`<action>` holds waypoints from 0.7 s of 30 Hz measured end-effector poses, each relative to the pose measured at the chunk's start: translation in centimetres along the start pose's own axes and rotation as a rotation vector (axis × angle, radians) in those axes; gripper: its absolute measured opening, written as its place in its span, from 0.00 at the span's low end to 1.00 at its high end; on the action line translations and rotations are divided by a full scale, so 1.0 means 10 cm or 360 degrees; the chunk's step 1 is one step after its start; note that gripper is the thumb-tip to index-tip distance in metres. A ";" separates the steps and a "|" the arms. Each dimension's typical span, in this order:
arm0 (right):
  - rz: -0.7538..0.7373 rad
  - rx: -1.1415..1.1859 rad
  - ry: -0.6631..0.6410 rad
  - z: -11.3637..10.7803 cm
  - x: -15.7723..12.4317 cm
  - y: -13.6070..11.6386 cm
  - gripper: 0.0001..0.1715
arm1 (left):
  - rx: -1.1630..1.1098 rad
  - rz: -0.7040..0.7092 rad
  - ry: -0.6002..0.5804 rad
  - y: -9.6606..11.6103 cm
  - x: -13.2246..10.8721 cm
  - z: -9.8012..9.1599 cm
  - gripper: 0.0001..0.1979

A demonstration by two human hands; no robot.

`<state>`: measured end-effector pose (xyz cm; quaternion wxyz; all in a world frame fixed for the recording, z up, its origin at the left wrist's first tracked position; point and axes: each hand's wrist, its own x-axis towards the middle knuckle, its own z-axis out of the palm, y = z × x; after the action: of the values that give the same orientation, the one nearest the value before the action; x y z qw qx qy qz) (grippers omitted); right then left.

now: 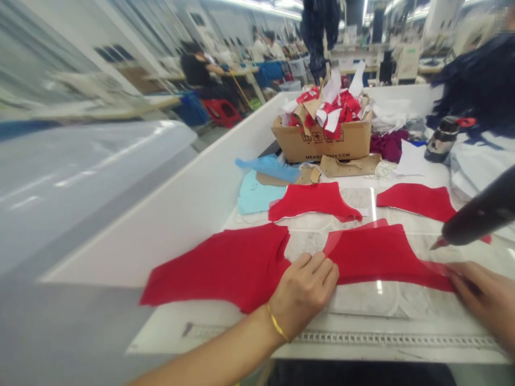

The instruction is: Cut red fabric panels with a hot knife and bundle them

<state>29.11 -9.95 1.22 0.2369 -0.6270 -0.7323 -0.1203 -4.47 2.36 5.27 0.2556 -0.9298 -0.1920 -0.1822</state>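
A red cut fabric piece (374, 254) lies on the white table in front of me. My left hand (308, 284), wearing a yellow bangle, is closed on its left edge with the fingers curled. At the narrow right end, my right hand (480, 292) pinches the same piece between thumb and fingers. To the left is a pile of red fabric (221, 265), partly behind my left hand. Two more red pieces, one left of centre (311, 201) and one on the right (418, 199), lie farther back. Pale pattern outlines show beneath the pieces.
A measuring tape (382, 338) runs along the front edge. Behind stand a cardboard box (325, 145) of scraps and a black bottle (441, 140). Light-blue sheets (261, 195) lie at left. A dark cylindrical object with a pointed tip (478, 212) juts in from the right.
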 end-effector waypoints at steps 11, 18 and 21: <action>0.0054 0.0023 -0.0064 -0.08 -0.11 0.01 0.09 | -0.0063 -0.0013 0.0091 0.04 0.05 0.02 0.16; 0.0072 -0.0008 -0.0048 -0.15 -0.17 -0.01 0.08 | -0.0081 -0.0010 0.0090 0.09 0.09 0.02 0.18; 0.0079 -0.0018 -0.0027 -0.18 -0.18 -0.02 0.07 | -0.0087 -0.0008 0.0092 0.10 0.10 0.01 0.18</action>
<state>29.41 -12.38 1.93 0.2301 -0.6472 -0.7179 -0.1132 -3.10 1.88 5.23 0.2352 -0.9303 -0.1819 -0.2147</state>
